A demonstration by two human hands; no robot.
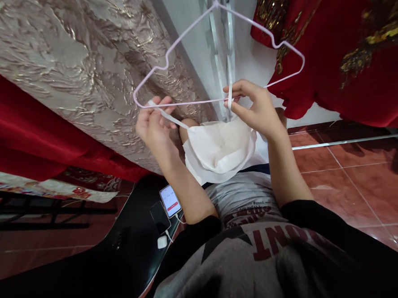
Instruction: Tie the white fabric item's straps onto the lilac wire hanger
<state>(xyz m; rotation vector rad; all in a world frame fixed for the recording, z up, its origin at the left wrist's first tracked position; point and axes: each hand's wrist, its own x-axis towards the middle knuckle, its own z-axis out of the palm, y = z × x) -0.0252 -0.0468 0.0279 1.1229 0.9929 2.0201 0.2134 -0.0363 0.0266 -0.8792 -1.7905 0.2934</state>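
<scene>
A thin white wire hanger (185, 33) hangs in front of me. A small white garment (219, 150) with narrow straps dangles below its bottom bar. My left hand (153, 125) is closed, pinching the left strap at the hanger's left end. My right hand (255, 107) is closed too, pinching the right strap looped over the bottom bar. Both forearms reach up from my grey printed shirt (252, 249).
A silver-beige brocade cloth (79, 71) hangs at the left with red fabric (32, 132) under it. Red gold-embroidered garments (347, 45) hang at the right. A lit phone (170, 201) on a cable with a white charger (162, 242) lies on a black surface (118, 262). Red floor tiles (348, 171) spread right.
</scene>
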